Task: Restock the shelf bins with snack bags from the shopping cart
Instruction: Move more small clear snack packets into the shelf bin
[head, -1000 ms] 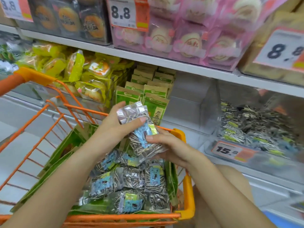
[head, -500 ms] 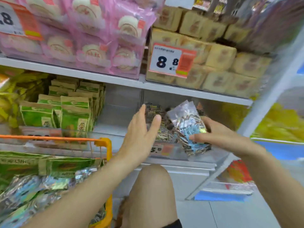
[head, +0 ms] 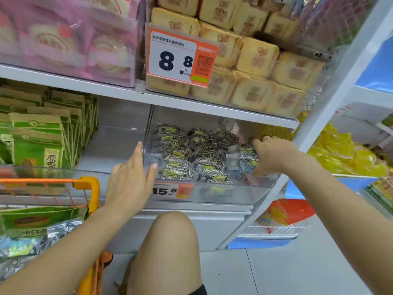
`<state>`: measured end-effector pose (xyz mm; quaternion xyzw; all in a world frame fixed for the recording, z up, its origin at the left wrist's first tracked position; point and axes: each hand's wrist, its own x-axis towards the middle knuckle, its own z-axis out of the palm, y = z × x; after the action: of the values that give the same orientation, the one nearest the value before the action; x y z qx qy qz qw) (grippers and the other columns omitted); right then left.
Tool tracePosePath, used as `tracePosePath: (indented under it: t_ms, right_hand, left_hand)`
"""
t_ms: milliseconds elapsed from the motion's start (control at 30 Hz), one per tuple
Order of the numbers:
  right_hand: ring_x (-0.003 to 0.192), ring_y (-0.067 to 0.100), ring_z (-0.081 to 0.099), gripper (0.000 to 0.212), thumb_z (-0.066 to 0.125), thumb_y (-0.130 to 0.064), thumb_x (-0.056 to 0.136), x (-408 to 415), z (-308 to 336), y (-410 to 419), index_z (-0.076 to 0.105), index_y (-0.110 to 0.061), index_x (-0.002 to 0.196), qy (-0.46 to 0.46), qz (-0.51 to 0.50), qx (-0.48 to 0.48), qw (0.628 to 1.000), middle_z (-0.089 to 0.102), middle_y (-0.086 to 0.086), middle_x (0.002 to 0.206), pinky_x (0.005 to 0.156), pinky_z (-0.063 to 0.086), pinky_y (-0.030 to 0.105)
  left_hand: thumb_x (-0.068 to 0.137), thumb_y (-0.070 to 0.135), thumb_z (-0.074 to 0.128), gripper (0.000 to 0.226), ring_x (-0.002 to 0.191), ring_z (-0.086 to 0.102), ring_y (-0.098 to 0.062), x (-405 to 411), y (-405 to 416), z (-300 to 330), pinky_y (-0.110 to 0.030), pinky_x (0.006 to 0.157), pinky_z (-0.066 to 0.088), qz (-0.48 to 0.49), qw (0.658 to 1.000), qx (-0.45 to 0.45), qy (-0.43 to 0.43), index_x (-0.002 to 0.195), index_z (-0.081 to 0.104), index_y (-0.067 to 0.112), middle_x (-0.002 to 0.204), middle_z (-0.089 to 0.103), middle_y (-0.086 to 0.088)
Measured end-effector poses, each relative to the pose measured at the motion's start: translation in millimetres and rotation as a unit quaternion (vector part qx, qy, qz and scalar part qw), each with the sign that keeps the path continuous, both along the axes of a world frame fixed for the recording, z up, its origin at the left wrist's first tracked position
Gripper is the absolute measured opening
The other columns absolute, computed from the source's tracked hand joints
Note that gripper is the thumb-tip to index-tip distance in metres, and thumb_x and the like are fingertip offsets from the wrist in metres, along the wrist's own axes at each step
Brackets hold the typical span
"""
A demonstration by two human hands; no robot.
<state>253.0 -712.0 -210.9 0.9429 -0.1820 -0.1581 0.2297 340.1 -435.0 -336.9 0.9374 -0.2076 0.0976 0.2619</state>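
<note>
Inside clear shelf bin (head: 212, 194): right hand (head: 270, 154) grips silver-blue snack bag (head: 246, 161); left hand (head: 129, 179) spread, empty.

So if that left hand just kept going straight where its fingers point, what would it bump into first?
Probably the clear bin itself: the left hand is open, fingers aimed up and forward at the bin's left front corner, with the sunflower seed bags behind. Depth is hard to judge.

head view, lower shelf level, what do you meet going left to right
green snack bags → empty clear bin → left hand at the bin divider → sunflower seed bags in the clear bin → right hand reaching into that bin → yellow snack bags
</note>
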Motion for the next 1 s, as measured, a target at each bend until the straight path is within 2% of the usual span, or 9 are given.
tracePosePath:
  t_ms: [133, 267, 433, 633, 867, 1000]
  right_hand:
    - [0.108, 0.028, 0.054, 0.084, 0.074, -0.054, 0.069, 7.5, 0.7, 1.5, 0.039, -0.017, 0.137, 0.063, -0.028, 0.007, 0.998, 0.051, 0.009, 0.119, 0.078, 0.049, 0.035]
    - [0.103, 0.025, 0.054, 0.084, 0.075, -0.042, 0.070, 11.2, -0.2, 8.6, 0.037, -0.019, 0.141, 0.111, -0.050, 0.008, 0.992, 0.050, 0.008, 0.126, 0.072, 0.048, 0.033]
    - [0.107, 0.028, 0.053, 0.067, 0.072, -0.046, 0.071, 13.2, -3.9, 13.3, 0.047, -0.016, 0.126, 0.042, -0.034, -0.036, 0.998, 0.052, 0.008, 0.115, 0.071, 0.044, 0.034]
    - [0.114, 0.032, 0.050, 0.067, 0.069, -0.047, 0.077, 13.1, 0.2, 21.3, 0.045, -0.010, 0.127, -0.028, -0.003, -0.107, 0.994, 0.052, 0.013, 0.123, 0.082, 0.042, 0.035]
    - [0.111, 0.028, 0.052, 0.069, 0.071, -0.045, 0.074, 13.1, -20.5, 19.6, 0.044, -0.013, 0.129, 0.017, 0.000, -0.067, 0.998, 0.053, 0.010, 0.120, 0.078, 0.044, 0.035]
    - [0.098, 0.025, 0.056, 0.066, 0.072, -0.049, 0.072, 18.1, -22.9, 14.7, 0.047, -0.014, 0.123, 0.007, -0.019, 0.010, 1.000, 0.048, 0.003, 0.099, 0.068, 0.046, 0.033]
  left_hand:
    - [0.097, 0.037, 0.039, 0.063, 0.099, 0.059, -0.037, -1.3, 1.1, -0.7, -0.044, 0.088, 0.040, -0.003, 1.000, 0.005, -0.001, 0.148, 0.021, 0.004, 0.130, 0.057, -0.014]
    - [0.097, 0.036, 0.041, 0.063, 0.099, 0.059, -0.038, -1.3, 1.9, -0.3, -0.045, 0.089, 0.038, -0.006, 1.000, 0.003, 0.004, 0.147, 0.021, 0.003, 0.128, 0.058, -0.015]
    - [0.097, 0.036, 0.040, 0.064, 0.099, 0.059, -0.038, -0.8, 2.3, -0.8, -0.045, 0.089, 0.039, -0.011, 1.000, -0.005, -0.002, 0.148, 0.021, 0.003, 0.128, 0.058, -0.015]
    - [0.096, 0.037, 0.040, 0.065, 0.102, 0.058, -0.036, -1.8, 3.1, 0.1, -0.044, 0.091, 0.038, -0.011, 1.000, -0.014, 0.012, 0.148, 0.018, 0.005, 0.123, 0.061, -0.015]
    - [0.097, 0.039, 0.037, 0.065, 0.104, 0.056, -0.034, -2.0, 3.7, 1.7, -0.042, 0.093, 0.037, -0.012, 1.000, -0.018, 0.016, 0.149, 0.015, 0.007, 0.123, 0.061, -0.014]
    - [0.097, 0.038, 0.037, 0.065, 0.104, 0.057, -0.034, -1.6, 3.6, 0.8, -0.042, 0.093, 0.037, -0.014, 1.000, -0.018, 0.015, 0.149, 0.015, 0.006, 0.122, 0.061, -0.013]
